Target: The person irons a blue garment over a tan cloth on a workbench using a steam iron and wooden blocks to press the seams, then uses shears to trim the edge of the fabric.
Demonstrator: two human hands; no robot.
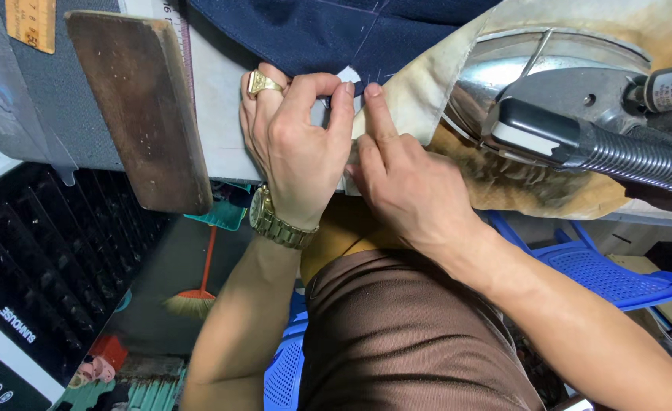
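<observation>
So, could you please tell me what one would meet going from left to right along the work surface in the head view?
Wooden block → left hand, wearing a gold ring and watch → right hand, fingertips pressing beside the left's at the dark blue fabric → steam iron resting on the stained cloth pad.

A wooden block [142, 106] lay on the table [222, 114] at nine o'clock from the hands; an iron [556, 106] sat at three o'clock, fabric [336, 30] at twelve.
</observation>
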